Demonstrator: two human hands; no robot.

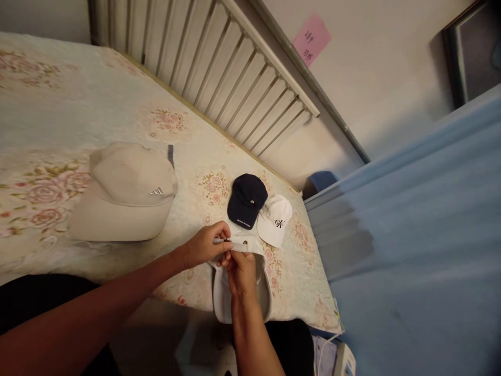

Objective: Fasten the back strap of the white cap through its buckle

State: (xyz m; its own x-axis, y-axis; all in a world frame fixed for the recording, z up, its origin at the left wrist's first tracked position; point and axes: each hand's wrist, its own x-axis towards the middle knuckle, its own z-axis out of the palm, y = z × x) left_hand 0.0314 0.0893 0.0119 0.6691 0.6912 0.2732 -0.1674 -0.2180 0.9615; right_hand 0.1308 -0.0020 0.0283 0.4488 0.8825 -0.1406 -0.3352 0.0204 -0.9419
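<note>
Both my hands are at the back of a white baseball cap point(266, 292), whose brim points down toward me at the bed's near edge. My left hand point(207, 242) is closed, thumb and fingers pinching the cap's adjustment strap point(239, 247). My right hand point(241, 271) reaches across the inside of the cap, fingers closed on the same strap from below. The exact grip of the fingertips is partly hidden. Just beyond lie a dark navy cap point(247, 201) and a white cap with black letters point(276, 221). A large beige cap point(129, 183) rests to the left.
The caps lie on a bed with a floral sheet point(188, 151). A pale metal railing point(219, 68) runs along its far side. To the right hangs a blue curtain point(410, 250). A pink note point(312, 39) is on the wall. A white box point(345, 360) stands at lower right.
</note>
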